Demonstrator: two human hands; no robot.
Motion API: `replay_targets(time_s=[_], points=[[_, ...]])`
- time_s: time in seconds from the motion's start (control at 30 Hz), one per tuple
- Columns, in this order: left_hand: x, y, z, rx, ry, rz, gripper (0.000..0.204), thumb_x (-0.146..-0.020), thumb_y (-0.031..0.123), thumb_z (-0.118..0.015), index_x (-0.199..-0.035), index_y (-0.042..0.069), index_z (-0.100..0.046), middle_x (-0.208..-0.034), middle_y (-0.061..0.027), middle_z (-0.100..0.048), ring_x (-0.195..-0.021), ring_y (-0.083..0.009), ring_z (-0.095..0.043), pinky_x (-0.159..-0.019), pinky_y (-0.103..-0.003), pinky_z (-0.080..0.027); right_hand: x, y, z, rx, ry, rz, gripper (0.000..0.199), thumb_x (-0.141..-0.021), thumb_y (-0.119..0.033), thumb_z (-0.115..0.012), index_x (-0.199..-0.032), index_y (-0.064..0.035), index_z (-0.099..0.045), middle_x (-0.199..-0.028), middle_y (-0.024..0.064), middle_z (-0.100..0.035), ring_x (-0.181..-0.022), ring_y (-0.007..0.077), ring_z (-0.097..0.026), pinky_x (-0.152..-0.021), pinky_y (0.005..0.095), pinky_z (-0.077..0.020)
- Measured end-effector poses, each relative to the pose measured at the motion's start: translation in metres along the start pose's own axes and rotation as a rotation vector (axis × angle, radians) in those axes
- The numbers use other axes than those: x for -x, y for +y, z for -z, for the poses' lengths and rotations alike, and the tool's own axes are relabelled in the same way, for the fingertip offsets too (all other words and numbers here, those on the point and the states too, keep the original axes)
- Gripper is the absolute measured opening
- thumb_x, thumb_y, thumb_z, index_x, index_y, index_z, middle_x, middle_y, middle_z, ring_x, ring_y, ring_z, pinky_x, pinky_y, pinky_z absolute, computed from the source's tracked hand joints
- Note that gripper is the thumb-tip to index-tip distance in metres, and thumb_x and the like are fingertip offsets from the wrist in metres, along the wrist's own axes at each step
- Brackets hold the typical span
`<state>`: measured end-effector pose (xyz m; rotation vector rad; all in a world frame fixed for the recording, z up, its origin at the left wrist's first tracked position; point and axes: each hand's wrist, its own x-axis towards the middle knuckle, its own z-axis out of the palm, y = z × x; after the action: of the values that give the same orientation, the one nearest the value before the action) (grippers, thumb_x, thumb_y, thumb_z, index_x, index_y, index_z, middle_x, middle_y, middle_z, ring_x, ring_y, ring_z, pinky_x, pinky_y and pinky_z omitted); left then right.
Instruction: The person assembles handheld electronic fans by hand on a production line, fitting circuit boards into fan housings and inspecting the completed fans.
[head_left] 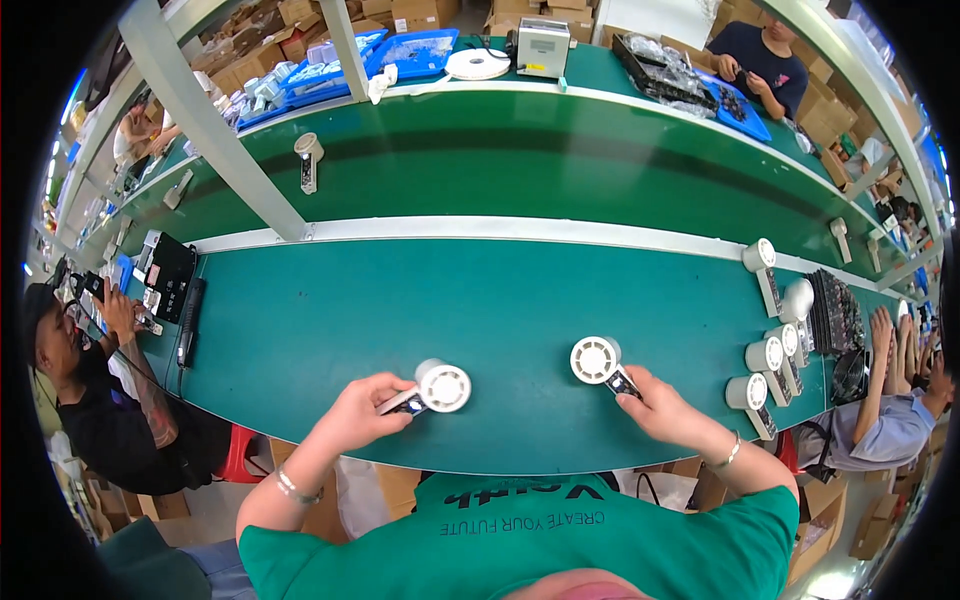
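Green cloth T-shirt (440, 550) of the wearer meets the smooth green workbench (480, 300); the left hand (368, 412) grips a white plastic round-headed device (444, 388) by its handle, the right hand (658, 405) grips a matching white device (595, 360) likewise, both over the bench, apparently to leave their slotted faces unobstructed

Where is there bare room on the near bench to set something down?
The widest bare patch of green bench spans from the white rail to the units in the left hand and right hand; another lies between those units. The right end is crowded with white devices and a black stack; the left end holds a black box and dark tool.
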<state>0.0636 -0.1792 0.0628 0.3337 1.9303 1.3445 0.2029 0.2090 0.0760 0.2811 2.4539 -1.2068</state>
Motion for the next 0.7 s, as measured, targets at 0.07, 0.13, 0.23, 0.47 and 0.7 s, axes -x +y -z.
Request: replay_targets(time_s=[0.07,0.13,0.23,0.47,0.7], points=[[-0.008,-0.007,0.01,0.134,0.0,0.151,0.036,-0.076,-0.006,-0.065,-0.111,-0.002,-0.056,-0.091,-0.0067,-0.067,-0.079,-0.0068,-0.059,-0.068,-0.022,-0.048,-0.001,0.012,-0.001,-0.011,0.034,0.105,0.039,-0.091,-0.017,-0.053,-0.125,-0.0006,-0.043,-0.089,0.0172,-0.06,-0.08,0.0288,-0.061,-0.071,0.0382,-0.0484],[0.0,0.001,0.001,0.204,0.047,-0.089,0.034,-0.076,-0.006,-0.065,-0.109,-0.002,-0.056,-0.09,-0.0073,-0.066,-0.077,-0.0068,-0.059,-0.066,-0.022,-0.047,-0.002,0.003,0.006,-0.179,0.048,0.146,0.039,-0.092,-0.014,-0.053,-0.127,-0.0013,-0.041,-0.087,0.0087,-0.057,-0.073,0.0172,-0.056,-0.063,0.0314,-0.0472],[0.027,0.033,-0.002,0.37,0.137,-0.38,0.032,-0.075,-0.008,-0.064,-0.106,-0.003,-0.057,-0.096,-0.0117,-0.066,-0.084,-0.0111,-0.062,-0.072,-0.024,-0.049,0.016,-0.048,0.03,-0.46,0.271,0.25,0.035,-0.092,-0.01,-0.049,-0.126,-0.0011,-0.043,-0.082,-0.0001,-0.051,-0.06,0.0057,-0.045,-0.052,0.0195,-0.039],[0.028,0.006,0.003,0.12,0.089,-0.184,0.039,-0.075,-0.004,-0.066,-0.113,-0.005,-0.057,-0.104,-0.009,-0.065,-0.095,-0.0118,-0.06,-0.084,-0.026,-0.048,0.026,-0.021,0.016,-0.16,0.118,0.137,0.037,-0.09,-0.007,-0.054,-0.124,0.0035,-0.044,-0.095,0.0083,-0.057,-0.086,0.0146,-0.053,-0.079,0.0283,-0.0442],[0.032,-0.01,-0.02,0.326,0.296,-0.322,0.042,-0.079,0.0,-0.067,-0.119,-0.002,-0.053,-0.102,-0.0103,-0.064,-0.083,-0.0085,-0.059,-0.073,-0.024,-0.049,0.016,-0.026,0.009,-0.403,0.247,0.104,0.036,-0.091,-0.008,-0.053,-0.125,-0.0015,-0.045,-0.073,-0.0011,-0.05,-0.055,0.0054,-0.046,-0.043,0.0195,-0.0361]])
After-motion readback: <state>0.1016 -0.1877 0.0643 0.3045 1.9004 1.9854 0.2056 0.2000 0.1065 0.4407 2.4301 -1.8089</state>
